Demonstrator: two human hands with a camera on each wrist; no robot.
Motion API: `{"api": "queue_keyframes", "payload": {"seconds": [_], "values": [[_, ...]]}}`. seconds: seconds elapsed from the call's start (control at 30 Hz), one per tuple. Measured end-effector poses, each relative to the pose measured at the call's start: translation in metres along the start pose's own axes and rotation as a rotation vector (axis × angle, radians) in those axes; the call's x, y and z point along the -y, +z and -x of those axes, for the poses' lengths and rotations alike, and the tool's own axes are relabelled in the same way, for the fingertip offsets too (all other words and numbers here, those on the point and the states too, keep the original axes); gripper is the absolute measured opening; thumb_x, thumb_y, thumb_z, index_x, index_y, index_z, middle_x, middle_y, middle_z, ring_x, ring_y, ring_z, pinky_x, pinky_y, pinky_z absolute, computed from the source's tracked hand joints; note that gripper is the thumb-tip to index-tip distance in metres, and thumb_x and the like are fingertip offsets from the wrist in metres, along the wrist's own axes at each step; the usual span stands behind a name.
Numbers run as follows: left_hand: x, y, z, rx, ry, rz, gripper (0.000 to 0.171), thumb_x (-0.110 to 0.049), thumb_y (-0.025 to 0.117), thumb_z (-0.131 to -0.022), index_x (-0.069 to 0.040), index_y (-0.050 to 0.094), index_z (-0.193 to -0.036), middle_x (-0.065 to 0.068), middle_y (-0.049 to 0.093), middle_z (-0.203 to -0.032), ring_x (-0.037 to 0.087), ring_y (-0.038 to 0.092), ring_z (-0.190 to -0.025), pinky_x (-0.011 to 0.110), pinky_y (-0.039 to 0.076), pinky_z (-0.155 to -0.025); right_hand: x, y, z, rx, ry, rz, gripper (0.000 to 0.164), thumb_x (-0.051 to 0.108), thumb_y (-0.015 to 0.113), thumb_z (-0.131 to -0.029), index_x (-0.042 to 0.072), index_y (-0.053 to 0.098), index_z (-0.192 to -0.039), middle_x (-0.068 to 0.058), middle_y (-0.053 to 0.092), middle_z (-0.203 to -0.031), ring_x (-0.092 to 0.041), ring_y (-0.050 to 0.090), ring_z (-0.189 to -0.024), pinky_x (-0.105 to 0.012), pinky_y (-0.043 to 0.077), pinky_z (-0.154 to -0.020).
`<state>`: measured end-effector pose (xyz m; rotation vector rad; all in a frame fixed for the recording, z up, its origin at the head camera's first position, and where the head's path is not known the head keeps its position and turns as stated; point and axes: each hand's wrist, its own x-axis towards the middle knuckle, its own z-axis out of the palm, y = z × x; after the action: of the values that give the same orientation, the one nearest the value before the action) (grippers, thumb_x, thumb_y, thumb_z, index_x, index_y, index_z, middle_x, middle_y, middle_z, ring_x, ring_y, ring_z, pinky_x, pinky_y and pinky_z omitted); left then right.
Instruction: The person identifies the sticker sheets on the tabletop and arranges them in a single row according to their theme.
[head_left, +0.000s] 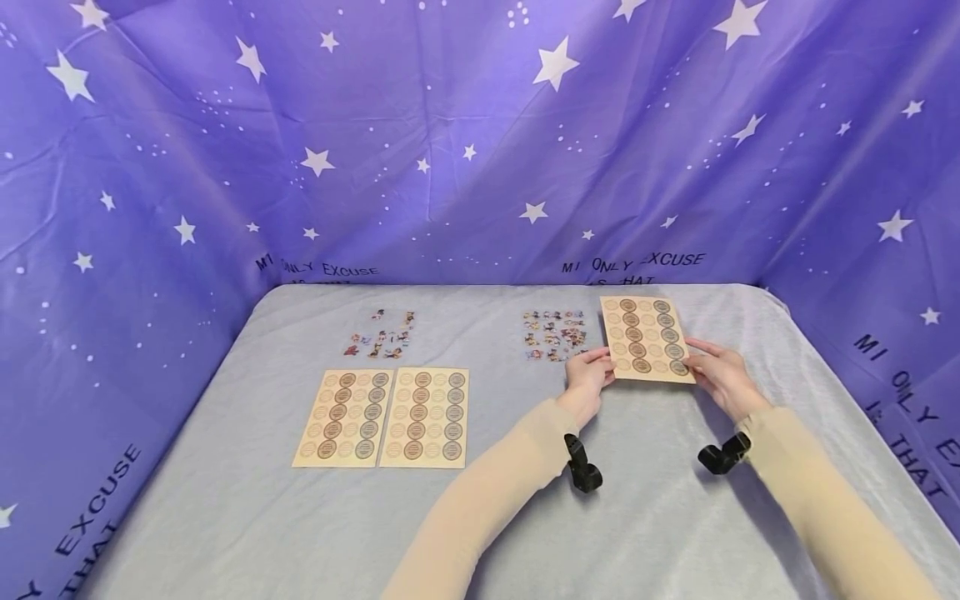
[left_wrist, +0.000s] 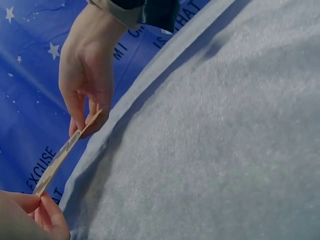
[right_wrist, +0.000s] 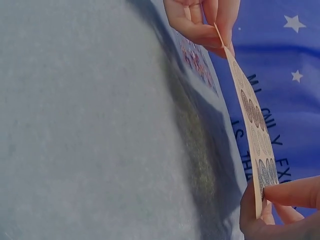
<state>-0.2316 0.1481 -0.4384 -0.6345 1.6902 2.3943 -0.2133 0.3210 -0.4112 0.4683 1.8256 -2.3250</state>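
Observation:
Both hands hold a tan sheet of round stickers (head_left: 647,340) at the right back of the table. My left hand (head_left: 585,385) pinches its lower left corner between thumb and fingers. At the lower right edge, my right hand (head_left: 723,377) grips it the same way. In the right wrist view the sticker sheet (right_wrist: 251,120) appears almost edge-on and slightly bowed, raised over the cloth with a shadow below. Just left of it lies a clear sheet of small cartoon stickers (head_left: 553,335), near the left hand.
Two more tan sheets, one on the left (head_left: 343,418) and one beside it (head_left: 425,417), lie flat side by side on the grey cloth (head_left: 525,533). Behind them is another clear cartoon sticker sheet (head_left: 381,335). A purple star-patterned curtain (head_left: 420,150) encloses the table's back and sides.

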Motion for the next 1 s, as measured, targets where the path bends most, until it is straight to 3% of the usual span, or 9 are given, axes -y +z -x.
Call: {"api": "queue_keyframes", "payload": {"seconds": [0.1,0.17,0.27,0.33,0.4,0.77,1.0], "values": [[-0.001,-0.004,0.003,0.0,-0.019,0.022,0.027,0.014,0.059,-0.072,0.0,0.068,-0.093,0.01,0.066,-0.078,0.012,0.059,-0.062,0.022,0.05,-0.054,-0.001,0.003,0.002,-0.005,0.001,0.001,0.064,-0.016,0.045,-0.079,-0.004,0.021,-0.137,0.006,0.063,-0.072,-0.004,0.058,-0.068,-0.017,0.051,-0.064],[0.0,-0.007,0.003,0.001,-0.025,0.025,0.026,0.013,0.059,-0.072,0.0,0.068,-0.093,0.009,0.066,-0.078,0.012,0.059,-0.063,0.022,0.049,-0.055,-0.002,0.004,0.004,0.008,-0.01,-0.006,0.057,-0.016,0.045,-0.079,0.0,0.032,-0.133,0.006,0.063,-0.072,-0.005,0.058,-0.068,-0.017,0.051,-0.064],[0.0,-0.012,0.005,0.005,-0.029,0.025,0.026,0.013,0.059,-0.072,0.0,0.068,-0.093,0.008,0.066,-0.078,0.011,0.059,-0.063,0.022,0.049,-0.055,-0.004,0.004,0.008,0.032,-0.023,-0.034,0.04,-0.016,0.046,-0.079,0.01,0.059,-0.106,0.004,0.063,-0.073,-0.005,0.059,-0.069,-0.017,0.051,-0.064],[0.0,-0.015,0.006,0.009,-0.022,0.023,0.027,0.013,0.059,-0.072,-0.001,0.068,-0.093,0.008,0.066,-0.078,0.011,0.058,-0.063,0.022,0.049,-0.056,-0.005,0.005,0.011,0.047,-0.032,-0.054,0.038,-0.017,0.047,-0.079,0.017,0.064,-0.085,0.003,0.064,-0.073,-0.006,0.059,-0.068,-0.017,0.051,-0.064],[-0.001,-0.018,0.007,0.012,-0.011,0.022,0.027,0.013,0.059,-0.072,-0.001,0.068,-0.093,0.007,0.066,-0.078,0.011,0.058,-0.063,0.023,0.049,-0.056,-0.005,0.008,0.014,0.054,-0.036,-0.064,0.041,-0.017,0.047,-0.079,0.02,0.065,-0.078,0.002,0.065,-0.073,-0.006,0.06,-0.068,-0.017,0.051,-0.063],[-0.007,-0.043,0.012,0.038,0.002,0.002,0.029,0.014,0.058,-0.07,0.001,0.067,-0.094,0.005,0.063,-0.073,0.008,0.054,-0.057,0.021,0.048,-0.054,-0.01,0.024,0.026,0.102,-0.068,-0.083,0.038,-0.016,0.046,-0.08,0.019,0.062,-0.085,-0.001,0.066,-0.075,-0.009,0.062,-0.07,-0.02,0.052,-0.066],[-0.014,-0.057,0.019,0.043,0.002,-0.002,0.03,0.014,0.057,-0.069,0.002,0.067,-0.095,0.003,0.062,-0.072,0.007,0.053,-0.055,0.018,0.047,-0.053,-0.012,0.034,0.03,0.079,-0.034,-0.065,0.038,-0.015,0.05,-0.079,0.02,0.065,-0.084,0.001,0.066,-0.076,-0.009,0.063,-0.071,-0.021,0.052,-0.068]]}}
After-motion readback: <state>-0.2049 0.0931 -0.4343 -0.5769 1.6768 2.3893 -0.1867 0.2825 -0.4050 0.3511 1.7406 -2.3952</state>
